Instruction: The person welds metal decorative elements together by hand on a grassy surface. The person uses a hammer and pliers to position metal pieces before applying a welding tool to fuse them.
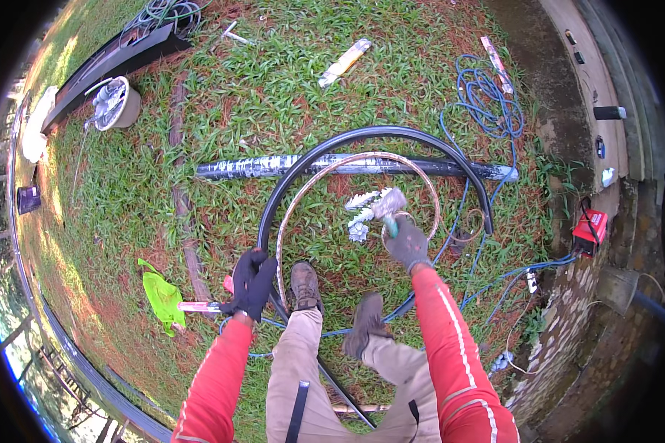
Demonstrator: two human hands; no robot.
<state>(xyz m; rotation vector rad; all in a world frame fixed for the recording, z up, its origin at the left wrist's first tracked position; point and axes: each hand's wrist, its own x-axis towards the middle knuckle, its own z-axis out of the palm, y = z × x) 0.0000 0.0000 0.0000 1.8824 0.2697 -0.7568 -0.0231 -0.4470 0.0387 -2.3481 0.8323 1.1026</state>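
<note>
The left grip [250, 284] is closed around a curved black tube [380, 131], a boot [304, 286] standing beside it. The right grip [408, 242] is clamped on a green-handled brush [390, 207], its head blurred, by silver leaf ornaments [360, 217] mid-grass [310, 96]. A paint-streaked black pipe [244, 167] crosses behind, in the way. Blue cable [495, 122] tangles near the grass's right edge; a bucket [128, 109] stands toward its far left corner.

No words or numbers can be read. Pale marks on the red box [590, 230] and coloured printing on the long packet [345, 63] and the narrow packet [496, 65] are too small to make out.
</note>
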